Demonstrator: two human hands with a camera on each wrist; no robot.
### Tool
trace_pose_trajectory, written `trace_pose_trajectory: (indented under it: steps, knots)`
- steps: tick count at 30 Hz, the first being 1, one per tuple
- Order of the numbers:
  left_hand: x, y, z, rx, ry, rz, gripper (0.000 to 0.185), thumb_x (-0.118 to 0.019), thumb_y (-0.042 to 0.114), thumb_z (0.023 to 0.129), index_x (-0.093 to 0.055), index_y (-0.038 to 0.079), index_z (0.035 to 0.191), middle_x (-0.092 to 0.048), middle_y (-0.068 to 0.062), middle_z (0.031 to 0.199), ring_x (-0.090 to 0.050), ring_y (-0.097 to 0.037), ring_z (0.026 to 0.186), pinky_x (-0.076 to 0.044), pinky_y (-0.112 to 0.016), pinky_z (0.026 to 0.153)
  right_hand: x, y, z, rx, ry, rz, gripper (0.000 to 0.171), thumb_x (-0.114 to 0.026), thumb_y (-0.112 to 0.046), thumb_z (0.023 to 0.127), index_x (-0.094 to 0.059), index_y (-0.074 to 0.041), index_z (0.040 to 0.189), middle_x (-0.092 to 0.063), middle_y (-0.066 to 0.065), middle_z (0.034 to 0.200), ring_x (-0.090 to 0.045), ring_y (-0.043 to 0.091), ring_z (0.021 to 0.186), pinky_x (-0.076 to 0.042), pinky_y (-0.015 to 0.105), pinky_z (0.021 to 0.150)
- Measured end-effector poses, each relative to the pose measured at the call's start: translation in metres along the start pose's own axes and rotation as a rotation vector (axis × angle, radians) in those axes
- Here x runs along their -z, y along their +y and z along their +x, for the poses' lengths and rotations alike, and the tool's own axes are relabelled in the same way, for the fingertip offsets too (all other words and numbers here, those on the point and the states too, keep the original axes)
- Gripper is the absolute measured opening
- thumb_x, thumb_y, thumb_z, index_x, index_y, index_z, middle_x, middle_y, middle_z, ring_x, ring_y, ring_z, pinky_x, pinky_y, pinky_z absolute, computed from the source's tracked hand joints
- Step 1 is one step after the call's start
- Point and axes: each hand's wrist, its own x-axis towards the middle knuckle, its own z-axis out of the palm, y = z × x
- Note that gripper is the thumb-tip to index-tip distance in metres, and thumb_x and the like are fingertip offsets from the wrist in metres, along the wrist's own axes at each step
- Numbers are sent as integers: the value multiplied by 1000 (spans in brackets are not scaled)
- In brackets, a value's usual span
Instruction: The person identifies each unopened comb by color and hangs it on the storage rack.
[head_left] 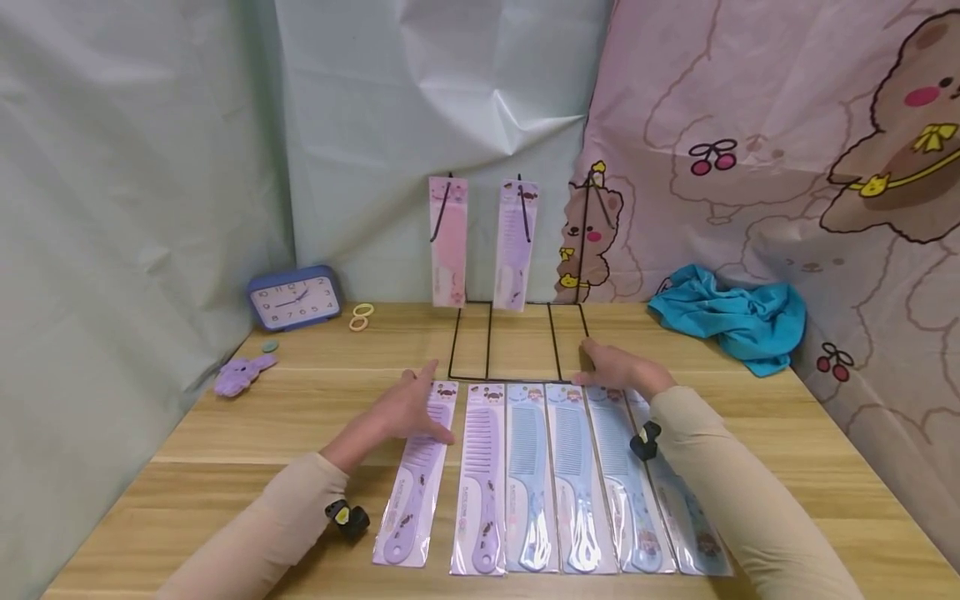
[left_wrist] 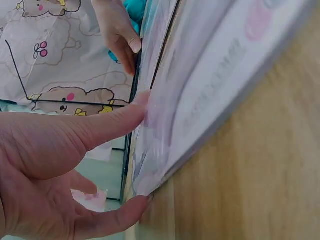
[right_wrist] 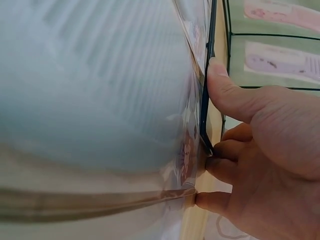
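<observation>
Six packaged combs (head_left: 525, 475) in row; rightmost half-hidden under R forearm (head_left: 720, 492).

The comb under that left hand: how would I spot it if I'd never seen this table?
Start at the black wire rack at the back of the wooden table; before it lies a row of packaged combs. Take the leftmost comb, where the left hand rests. It is purple and slants away from its neighbours.

Glossy plastic comb sleeves (head_left: 525, 467) on matt wooden table (head_left: 247, 417).
</observation>
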Motion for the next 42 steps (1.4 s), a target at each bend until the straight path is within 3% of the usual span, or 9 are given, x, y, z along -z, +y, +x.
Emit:
trace_pose_trajectory:
  steps: [5,13,17,20,23,25,29,32,42]
  knots:
    - [0,-8,0,31,23,-53,133,-96,43,57,-20,1,158,-23,-47,147,-46,-58,124,-42,-66,99,0,-1,0,13,8,-4,84,-65,-39,97,-21,2,157,-33,30,155,-34,45,141,-29,58,114]
    - [6,-25,0,-30,110,-176,86,-94,19,64,-53,-3,136,-61,-29,121,-63,-34,95,-56,-49,84,3,-1,-1,35,1,-19,83,-64,-38,98,-20,4,156,-37,32,151,-38,46,138,-33,57,112]
    - [14,-28,-3,-112,131,-307,84,-88,13,73,-46,-4,145,-59,-31,127,-65,-31,90,-57,-46,83,5,-2,-2,47,-3,-26,83,-64,-36,99,-20,5,155,-39,33,149,-39,46,137,-33,58,112]
    - [22,-26,-8,-178,108,-425,94,-84,10,78,-30,-3,154,-44,-33,145,-62,-40,108,-52,-50,94,5,-2,-2,38,-10,-21,83,-64,-36,99,-20,5,156,-38,33,150,-39,46,137,-32,58,112]
    - [30,-21,-12,-250,82,-516,101,-80,5,79,-18,1,159,-24,-28,159,-39,-45,137,-34,-55,112,4,-2,-1,21,-12,-19,82,-63,-37,99,-20,3,156,-38,31,150,-39,45,137,-33,58,112]
    - [35,-15,-14,-297,66,-554,102,-77,1,81,-13,4,160,-13,-25,163,-29,-44,143,-29,-55,114,4,-2,-1,10,-13,-15,82,-63,-38,99,-20,2,157,-38,30,151,-39,44,137,-33,59,112]
    - [44,0,-17,-373,10,-667,103,-70,-6,86,-3,14,162,-10,-22,165,-51,-44,125,-52,-48,95,3,-1,-1,7,-17,-9,81,-62,-37,100,-20,1,157,-39,29,150,-40,43,136,-33,58,111]
    - [49,15,-16,-426,-22,-742,102,-66,-9,89,-2,22,163,-20,-24,161,-61,-42,110,-60,-44,78,3,0,0,8,-17,-8,79,-63,-36,100,-22,1,156,-39,29,150,-41,42,136,-33,58,112]
    - [59,66,1,-604,8,-832,106,-68,-12,86,-8,31,162,-26,-17,159,-60,-42,113,-60,-46,77,4,-1,2,-9,-26,19,79,-63,-38,99,-23,-2,157,-38,28,152,-45,37,130,-33,57,112]
